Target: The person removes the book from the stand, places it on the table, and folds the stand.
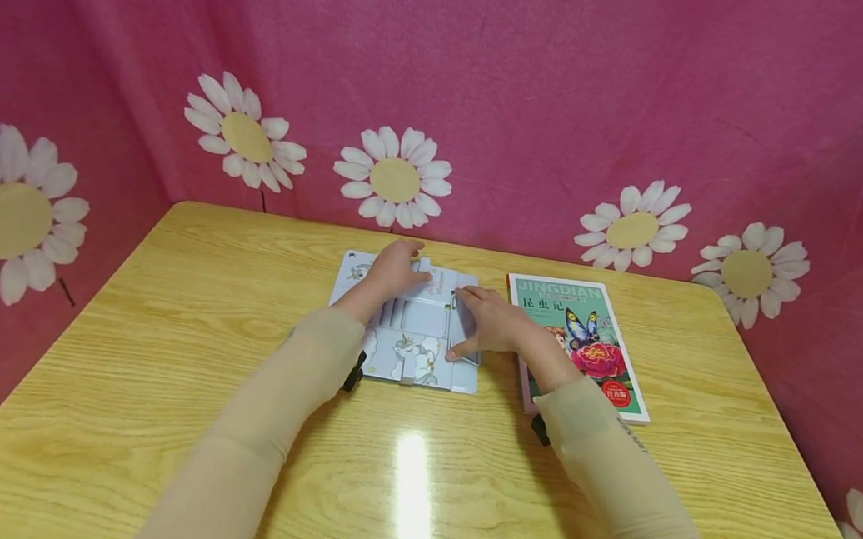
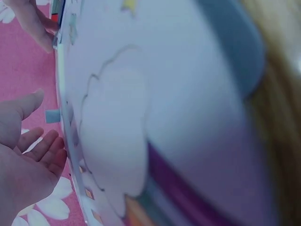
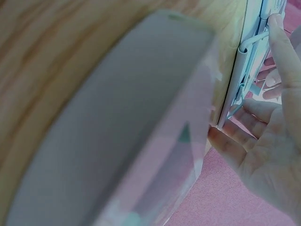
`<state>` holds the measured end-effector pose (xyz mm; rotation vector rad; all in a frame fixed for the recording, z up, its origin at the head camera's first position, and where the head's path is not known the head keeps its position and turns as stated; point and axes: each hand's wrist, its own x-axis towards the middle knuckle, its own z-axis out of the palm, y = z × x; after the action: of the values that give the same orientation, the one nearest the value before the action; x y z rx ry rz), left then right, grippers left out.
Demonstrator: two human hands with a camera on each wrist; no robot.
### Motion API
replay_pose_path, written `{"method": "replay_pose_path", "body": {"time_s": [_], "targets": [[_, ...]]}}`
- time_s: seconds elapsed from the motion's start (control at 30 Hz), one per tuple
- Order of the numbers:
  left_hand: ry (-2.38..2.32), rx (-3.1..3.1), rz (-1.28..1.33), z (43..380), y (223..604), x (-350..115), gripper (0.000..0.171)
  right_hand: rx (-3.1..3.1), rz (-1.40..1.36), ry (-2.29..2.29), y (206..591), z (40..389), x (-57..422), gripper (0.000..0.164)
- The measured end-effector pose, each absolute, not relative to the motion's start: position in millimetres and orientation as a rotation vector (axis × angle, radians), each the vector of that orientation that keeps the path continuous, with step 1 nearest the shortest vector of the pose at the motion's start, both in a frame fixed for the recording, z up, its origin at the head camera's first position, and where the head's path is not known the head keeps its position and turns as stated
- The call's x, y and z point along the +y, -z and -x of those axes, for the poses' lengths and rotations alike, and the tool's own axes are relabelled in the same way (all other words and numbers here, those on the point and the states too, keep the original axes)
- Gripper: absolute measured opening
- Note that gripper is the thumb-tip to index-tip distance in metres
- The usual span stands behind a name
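Observation:
A pale folding book stand (image 1: 424, 315) printed with a unicorn lies flat on the table. My left hand (image 1: 394, 271) is over its upper part, thumb and fingers apart; in the left wrist view that hand (image 2: 35, 155) holds nothing, close to a small tab (image 2: 52, 116). At the stand's right side my right hand (image 1: 496, 320) spans a wire bracket (image 1: 463, 351), thumb at the near end and fingers at the far end. The right wrist view has this hand (image 3: 268, 150) gripping the bracket and panel edge.
A green-covered book (image 1: 624, 358) with a butterfly and a red flower lies right of the stand, partly under my right forearm. The wooden table (image 1: 168, 385) meets a pink curtain (image 1: 517, 125) with daisies at its back edge.

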<state>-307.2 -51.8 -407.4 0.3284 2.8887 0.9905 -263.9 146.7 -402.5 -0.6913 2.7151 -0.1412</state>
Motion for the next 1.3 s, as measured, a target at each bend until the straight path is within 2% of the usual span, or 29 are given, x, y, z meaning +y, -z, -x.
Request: {"method": "replay_pose_path", "body": {"time_s": [0.33, 0.73, 1.1, 1.3], "targets": [[-0.916, 2.932, -0.3, 312, 412, -52, 0.044, 2.722, 0.699, 0.134, 401, 263, 145, 0.118], [-0.891, 2.929, -0.263, 312, 412, -52, 0.042, 2.718, 0.692, 0.132, 401, 264, 143, 0.118], [-0.917, 2.896, -0.375, 305, 408, -55, 0.06, 2.697, 0.707, 0.134, 399, 263, 145, 0.115], [-0.88, 2.878, -0.411, 293, 400, -58, 0.066, 2.652, 0.759, 0.299, 394, 263, 152, 0.111]]}}
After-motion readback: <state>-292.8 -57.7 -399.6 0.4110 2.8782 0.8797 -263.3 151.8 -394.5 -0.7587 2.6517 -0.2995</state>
